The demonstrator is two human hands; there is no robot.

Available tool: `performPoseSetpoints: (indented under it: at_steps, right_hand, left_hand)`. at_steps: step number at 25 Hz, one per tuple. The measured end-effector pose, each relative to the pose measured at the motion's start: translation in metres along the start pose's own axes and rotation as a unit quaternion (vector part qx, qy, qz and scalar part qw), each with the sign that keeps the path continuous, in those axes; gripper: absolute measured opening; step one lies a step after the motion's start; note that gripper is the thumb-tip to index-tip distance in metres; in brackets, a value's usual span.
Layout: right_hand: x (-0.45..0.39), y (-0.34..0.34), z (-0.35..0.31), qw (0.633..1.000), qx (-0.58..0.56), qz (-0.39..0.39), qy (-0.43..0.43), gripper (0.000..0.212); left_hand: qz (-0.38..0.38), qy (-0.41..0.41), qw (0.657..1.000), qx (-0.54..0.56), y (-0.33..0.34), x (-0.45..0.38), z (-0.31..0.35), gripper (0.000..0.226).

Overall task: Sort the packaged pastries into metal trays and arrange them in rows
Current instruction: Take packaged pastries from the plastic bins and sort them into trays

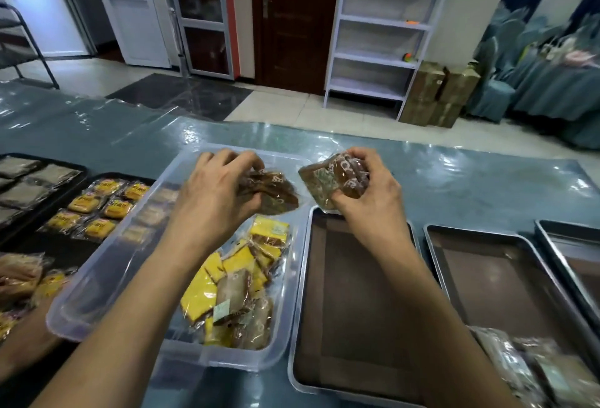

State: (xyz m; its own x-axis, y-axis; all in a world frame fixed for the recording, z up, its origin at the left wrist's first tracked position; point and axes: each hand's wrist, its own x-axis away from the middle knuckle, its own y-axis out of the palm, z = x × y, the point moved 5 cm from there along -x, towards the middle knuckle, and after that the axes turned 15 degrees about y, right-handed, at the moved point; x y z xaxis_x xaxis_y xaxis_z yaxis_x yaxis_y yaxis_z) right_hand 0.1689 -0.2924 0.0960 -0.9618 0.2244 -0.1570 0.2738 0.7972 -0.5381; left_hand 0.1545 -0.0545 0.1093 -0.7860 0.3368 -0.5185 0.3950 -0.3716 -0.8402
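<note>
room: tiled floor, dark wooden door (297,18) top centre, white shelf unit (383,34) to its right, cardboard boxes (438,96) beside the shelf's foot.
desk: teal cover under clear glossy film (470,180), fills the lower two thirds of the frame.
clear plastic bin (97,303): centre-left, tilted diagonal; loose yellow and brown packaged pastries (240,284) heaped at its lower right end.
left hand (220,190): above the bin's far end, grip closed round a handful of brown wrapped pastries (276,193), fingers curled over the top, thumb below.
right hand (367,193): over the far rim of the centre tray, grip pinching a second brown pastry pack (328,180), held up off the tray, tilted.
gap: the two bundles near each other, not touching.
centre metal tray (341,310): just right of the bin, brown liner visible.
second metal tray (493,277): right of it, blurred wrapped packs (532,372) at its lower right corner.
third tray (571,251): right edge of frame, only partly in view.
dark trays (48,213): left of frame; yellow packs in rows (97,209) on one, pale packs (22,180) in rows further left.
lower left edge: more wrapped pastries (19,274), blurred.
</note>
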Motion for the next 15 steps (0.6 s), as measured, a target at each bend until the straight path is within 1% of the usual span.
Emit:
performPoseSetpoints:
  at_steps: [7, 11, 15]
  right_hand:
    - [-0.004, -0.07, 0.06, 0.999, 0.0, 0.025, 0.04, 0.058]
    - [-0.002, -0.115, 0.1, 0.998, -0.009, 0.036, 0.06, 0.058]
    - [0.002, -0.152, 0.145, 0.994, -0.016, 0.04, 0.099, 0.058]
  left_hand:
    - [0.005, 0.046, 0.998, 0.03, 0.033, -0.036, 0.08, 0.039]
    - [-0.015, 0.07, 0.997, 0.042, 0.063, -0.049, 0.128, 0.039]
    - [-0.037, 0.087, 0.994, 0.05, 0.094, -0.054, 0.172, 0.038]
